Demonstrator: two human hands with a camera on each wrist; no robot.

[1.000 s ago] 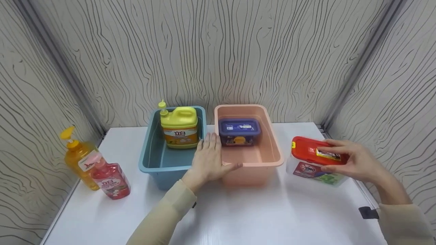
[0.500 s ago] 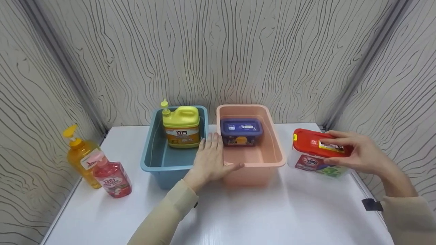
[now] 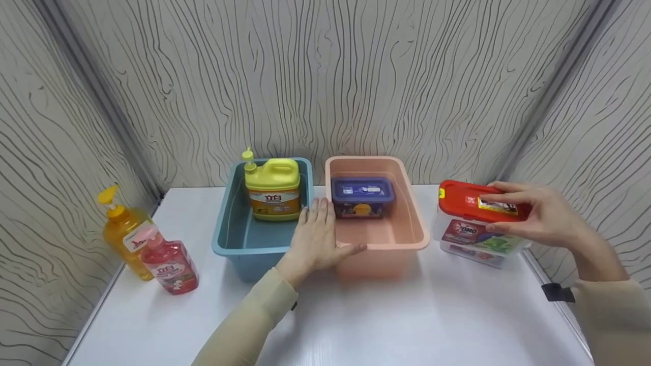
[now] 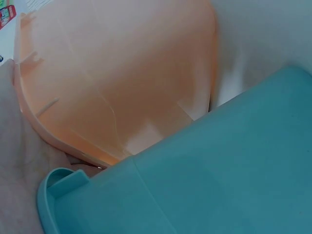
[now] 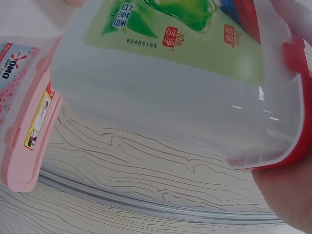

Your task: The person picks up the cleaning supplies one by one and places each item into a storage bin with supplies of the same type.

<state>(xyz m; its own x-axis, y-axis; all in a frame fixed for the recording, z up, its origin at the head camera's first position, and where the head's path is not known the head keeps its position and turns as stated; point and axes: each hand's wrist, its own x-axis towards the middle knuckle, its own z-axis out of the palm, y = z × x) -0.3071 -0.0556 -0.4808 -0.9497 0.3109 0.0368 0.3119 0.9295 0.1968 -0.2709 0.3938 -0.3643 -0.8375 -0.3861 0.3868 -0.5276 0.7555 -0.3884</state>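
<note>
My right hand (image 3: 544, 218) grips the red lid of a clear plastic OMO laundry capsule box (image 3: 468, 201) at the right of the table. Thumb and fingers hold opposite sides of the lid. Part of a second OMO box (image 3: 473, 255) shows under it; in the right wrist view this box has a pink lid (image 5: 27, 141) and stands apart from the held one. With straight fingers, my left hand (image 3: 315, 236) lies flat across the adjoining rims of a blue tub (image 3: 254, 251) and a pink tub (image 3: 391, 246).
A yellow pump jug (image 3: 274, 195) stands in the blue tub. Inside the pink tub sits a dark blue lidded box (image 3: 362, 195). An amber pump bottle (image 3: 124, 229) and a pink pump bottle (image 3: 170, 267) stand at the left. Patterned walls enclose the table.
My right hand has raised the red-lidded box, and more of the box beneath now shows. The left hand stays on the tub rims.
</note>
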